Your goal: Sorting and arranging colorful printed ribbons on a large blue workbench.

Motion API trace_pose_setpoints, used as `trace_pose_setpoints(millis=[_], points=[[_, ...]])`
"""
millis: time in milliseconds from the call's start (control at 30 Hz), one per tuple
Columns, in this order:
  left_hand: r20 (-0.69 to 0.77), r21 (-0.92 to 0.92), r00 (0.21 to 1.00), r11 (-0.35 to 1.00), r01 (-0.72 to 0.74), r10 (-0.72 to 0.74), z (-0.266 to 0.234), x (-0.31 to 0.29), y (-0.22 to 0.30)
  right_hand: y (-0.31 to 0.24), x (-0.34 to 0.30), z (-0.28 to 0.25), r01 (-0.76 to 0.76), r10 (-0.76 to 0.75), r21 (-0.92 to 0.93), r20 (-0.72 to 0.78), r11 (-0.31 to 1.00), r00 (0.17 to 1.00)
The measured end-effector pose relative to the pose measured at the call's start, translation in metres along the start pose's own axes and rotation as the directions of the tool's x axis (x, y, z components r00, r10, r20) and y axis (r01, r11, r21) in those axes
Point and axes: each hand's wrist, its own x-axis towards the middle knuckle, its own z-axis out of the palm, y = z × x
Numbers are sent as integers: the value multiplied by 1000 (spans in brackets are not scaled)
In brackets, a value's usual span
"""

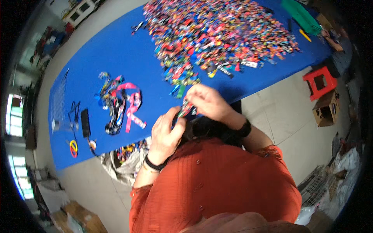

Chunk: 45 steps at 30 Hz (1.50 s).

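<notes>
Close to my body, at the front edge of the blue table (77, 105), both my hands are closed on a small multicoloured fabric strip (185, 109). My left hand (167, 134) pinches its lower left side. My right hand (208, 101) grips it from the upper right with bent fingers; the exact fingertip hold is blurred. Just beyond my hands begins a large, shaggy spread of multicoloured strips (217, 35), with a green strip (181, 91) at its near corner. To the left lies a loose heap of ribbon-like strips (116, 101), among them a long pink one (134, 97).
Left on the table are a black bar-shaped object (85, 123), a cable (73, 112) and red and yellow rings (74, 148). Below the edge sits a pale sack (120, 171) of scraps. At right are a red stool (322, 83), a cardboard box (326, 110) and another person's arm (334, 43).
</notes>
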Motion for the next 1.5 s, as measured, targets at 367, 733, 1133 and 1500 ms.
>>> trace_pose_setpoints(millis=[367,733,1133,1500], points=[[-79,7,991,994,112,-111,6,-13,-1,-12,-3,11,52,-70,-114,-157,992,985],[447,-895,730,-264,361,-517,12,-17,-20,-6,-2,16,350,-372,-251,-47,903,927],[396,-855,695,35,517,-601,11,-10,-22,2,-3,20,211,-238,-269,-75,940,968],[647,-640,606,103,762,-463,4,-5,-30,3,-7,25,286,-353,-502,-41,816,935]])
